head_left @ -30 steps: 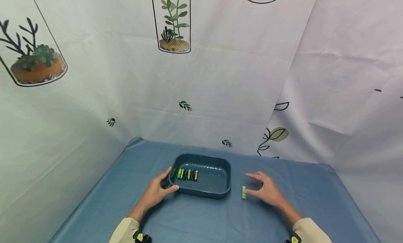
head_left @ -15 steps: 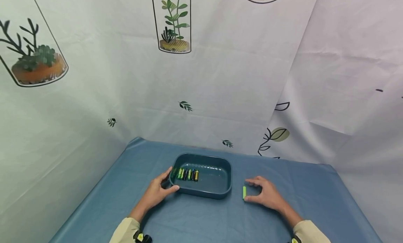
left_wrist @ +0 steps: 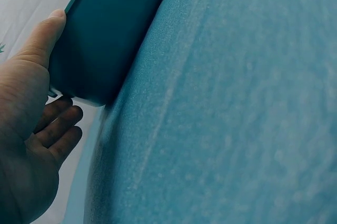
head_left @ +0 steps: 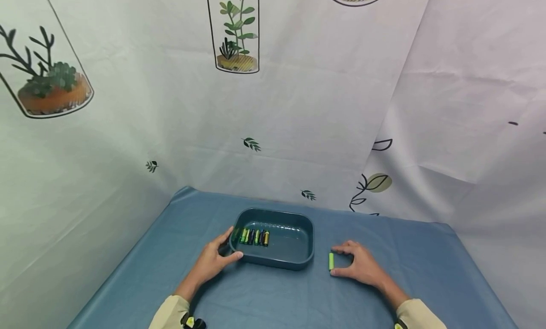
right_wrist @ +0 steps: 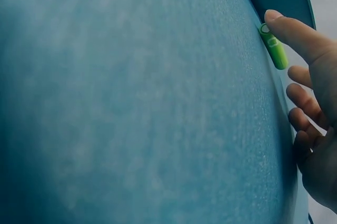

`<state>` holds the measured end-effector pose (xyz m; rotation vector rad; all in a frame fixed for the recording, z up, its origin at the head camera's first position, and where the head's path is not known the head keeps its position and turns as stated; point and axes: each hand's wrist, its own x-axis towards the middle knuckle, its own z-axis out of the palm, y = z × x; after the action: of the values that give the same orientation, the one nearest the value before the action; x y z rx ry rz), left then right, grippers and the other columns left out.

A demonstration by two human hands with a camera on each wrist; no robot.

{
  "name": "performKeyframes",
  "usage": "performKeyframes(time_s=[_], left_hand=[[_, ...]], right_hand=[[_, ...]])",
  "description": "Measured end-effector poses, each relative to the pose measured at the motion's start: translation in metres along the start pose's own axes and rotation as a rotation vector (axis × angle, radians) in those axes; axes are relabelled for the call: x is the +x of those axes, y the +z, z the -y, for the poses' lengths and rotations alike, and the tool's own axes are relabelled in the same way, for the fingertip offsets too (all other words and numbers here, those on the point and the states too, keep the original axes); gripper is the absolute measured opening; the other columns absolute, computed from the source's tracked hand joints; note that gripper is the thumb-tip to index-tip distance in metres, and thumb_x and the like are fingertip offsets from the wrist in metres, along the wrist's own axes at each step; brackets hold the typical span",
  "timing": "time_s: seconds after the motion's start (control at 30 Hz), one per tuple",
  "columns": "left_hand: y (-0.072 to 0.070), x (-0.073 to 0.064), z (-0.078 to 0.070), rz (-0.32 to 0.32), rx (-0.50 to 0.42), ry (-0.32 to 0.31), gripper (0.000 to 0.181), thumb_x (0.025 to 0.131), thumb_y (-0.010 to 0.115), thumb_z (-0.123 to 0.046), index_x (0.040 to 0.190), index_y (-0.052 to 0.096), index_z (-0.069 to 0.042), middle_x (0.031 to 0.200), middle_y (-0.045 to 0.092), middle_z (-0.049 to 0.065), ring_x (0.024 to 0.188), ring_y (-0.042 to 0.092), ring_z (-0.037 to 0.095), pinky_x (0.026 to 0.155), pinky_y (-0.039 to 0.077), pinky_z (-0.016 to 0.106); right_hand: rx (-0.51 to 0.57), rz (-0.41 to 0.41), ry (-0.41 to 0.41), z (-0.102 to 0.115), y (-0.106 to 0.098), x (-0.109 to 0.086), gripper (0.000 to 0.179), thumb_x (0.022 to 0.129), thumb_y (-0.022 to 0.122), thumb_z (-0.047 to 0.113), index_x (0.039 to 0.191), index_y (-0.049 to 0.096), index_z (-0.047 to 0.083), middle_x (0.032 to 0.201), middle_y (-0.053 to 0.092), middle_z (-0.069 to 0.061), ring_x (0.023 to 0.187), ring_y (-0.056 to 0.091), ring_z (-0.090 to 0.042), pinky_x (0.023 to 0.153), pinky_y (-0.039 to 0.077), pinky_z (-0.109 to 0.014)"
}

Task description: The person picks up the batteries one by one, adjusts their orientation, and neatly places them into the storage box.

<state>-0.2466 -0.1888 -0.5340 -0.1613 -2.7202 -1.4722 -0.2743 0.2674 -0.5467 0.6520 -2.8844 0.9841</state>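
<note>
My left hand [head_left: 210, 261] grips the left end of a dark teal rectangular dish [head_left: 279, 261], thumb on its front rim and fingers round the side. In the left wrist view the thumb [left_wrist: 43, 39] lies along the dish's wall [left_wrist: 105, 34]. Inside the dish, several batteries [head_left: 257, 237] lie side by side at the left. Right of the dish, a bright green battery [head_left: 331, 261] is on the table, with my right hand [head_left: 360, 264] pinching it lengthwise, thumb at the near end and index finger at the far end. In the right wrist view the thumb covers part of the green battery [right_wrist: 276, 52].
A blue cloth [head_left: 264, 300] covers the table. Behind it and at both sides hang white sheets [head_left: 298, 106] printed with plants. The dish's right wall [head_left: 310, 243] stands a short way left of the green battery.
My right thumb has slid from the green battery's side to its near end, and the index finger has come down to its far end. The left hand and the dish have stayed put.
</note>
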Motion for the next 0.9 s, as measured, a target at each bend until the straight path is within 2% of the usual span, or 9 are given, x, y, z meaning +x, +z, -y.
performKeyframes(time_s=[0.33, 0.9], left_hand=[[0.0002, 0.0005, 0.0010, 0.001, -0.003, 0.005, 0.087, 0.087, 0.084, -0.034, 0.160, 0.038, -0.017, 0.159, 0.040, 0.018, 0.137, 0.051, 0.040, 0.105, 0.047, 0.057], [-0.0003, 0.0009, 0.0013, -0.002, 0.000, 0.010, 0.087, 0.087, 0.084, -0.034, 0.159, 0.039, -0.017, 0.159, 0.041, 0.018, 0.137, 0.051, 0.040, 0.105, 0.047, 0.058]], right_hand=[[-0.010, 0.018, 0.013, 0.0019, -0.0007, 0.0005, 0.060, 0.072, 0.088, 0.059, 0.118, 0.077, 0.022, 0.110, 0.063, 0.007, 0.107, 0.058, -0.021, 0.089, 0.049, -0.051], [-0.011, 0.024, 0.003, 0.0020, -0.0012, 0.0003, 0.055, 0.074, 0.088, 0.055, 0.116, 0.077, 0.021, 0.107, 0.062, 0.007, 0.102, 0.056, -0.018, 0.085, 0.049, -0.047]])
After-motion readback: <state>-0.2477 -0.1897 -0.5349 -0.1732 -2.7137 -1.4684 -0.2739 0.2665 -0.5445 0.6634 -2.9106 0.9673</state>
